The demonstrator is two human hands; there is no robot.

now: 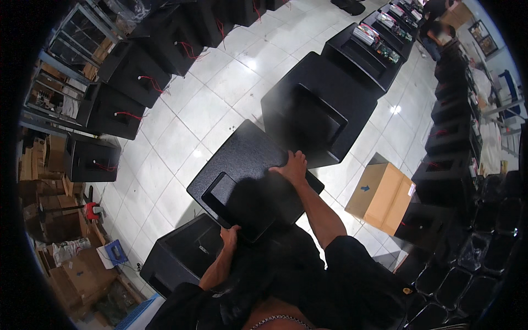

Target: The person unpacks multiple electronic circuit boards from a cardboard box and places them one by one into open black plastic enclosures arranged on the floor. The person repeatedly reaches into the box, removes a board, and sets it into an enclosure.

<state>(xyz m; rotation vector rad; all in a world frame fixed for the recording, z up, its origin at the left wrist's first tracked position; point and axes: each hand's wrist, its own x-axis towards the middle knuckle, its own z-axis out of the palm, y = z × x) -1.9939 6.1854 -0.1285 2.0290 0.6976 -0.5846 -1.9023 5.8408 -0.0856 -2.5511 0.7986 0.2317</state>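
I hold a large black textured speaker cabinet (242, 170) up in front of me, tilted, with a rectangular recess on its face. My left hand (229, 237) grips its near lower edge. My right hand (293, 166) is stretched out and clamped on its far right edge. Below it on the floor stands another black cabinet (184, 256). A further black cabinet (319, 107) with a recessed panel stands just beyond my right hand.
Rows of black cabinets with red wires (137, 77) line the white tiled floor (181, 137) on the left and right. A brown cardboard box (380, 195) sits to the right. Stacked cartons (71, 269) fill the left. A person (437, 33) works at the far end.
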